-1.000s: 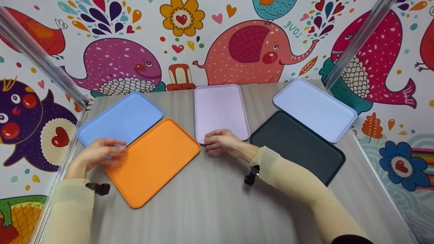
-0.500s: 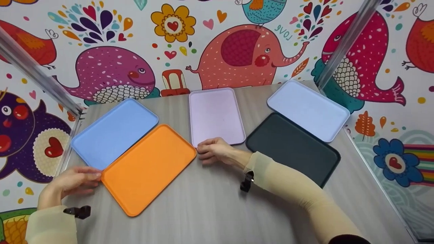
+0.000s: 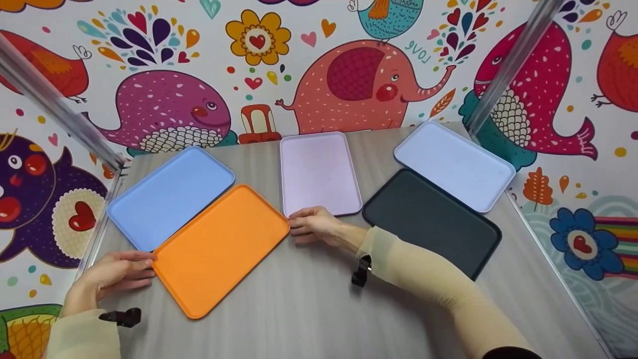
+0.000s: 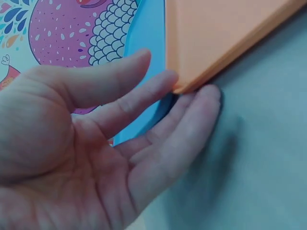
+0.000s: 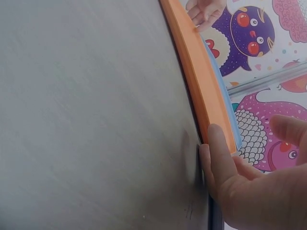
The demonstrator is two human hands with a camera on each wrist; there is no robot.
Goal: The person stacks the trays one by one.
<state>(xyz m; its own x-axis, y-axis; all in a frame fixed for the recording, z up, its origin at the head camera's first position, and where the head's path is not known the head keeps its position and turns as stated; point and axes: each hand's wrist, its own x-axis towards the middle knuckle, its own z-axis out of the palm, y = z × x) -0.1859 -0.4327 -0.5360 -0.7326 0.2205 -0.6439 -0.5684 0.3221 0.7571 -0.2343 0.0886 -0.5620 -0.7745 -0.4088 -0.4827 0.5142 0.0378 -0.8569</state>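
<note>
Clearly, fingers (image 4: pixel 164 82) touch orange tray (image 3: pixel 222 252) below mirrored "love" (image 3: pixel 417 51).

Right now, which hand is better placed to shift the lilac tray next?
Probably the right hand: it is at the near-left corner of the lilac tray, while the left hand is at the orange tray's left corner, farther away.

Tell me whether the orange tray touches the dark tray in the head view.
No, the orange tray and the dark tray lie apart, the right hand between them.
</note>
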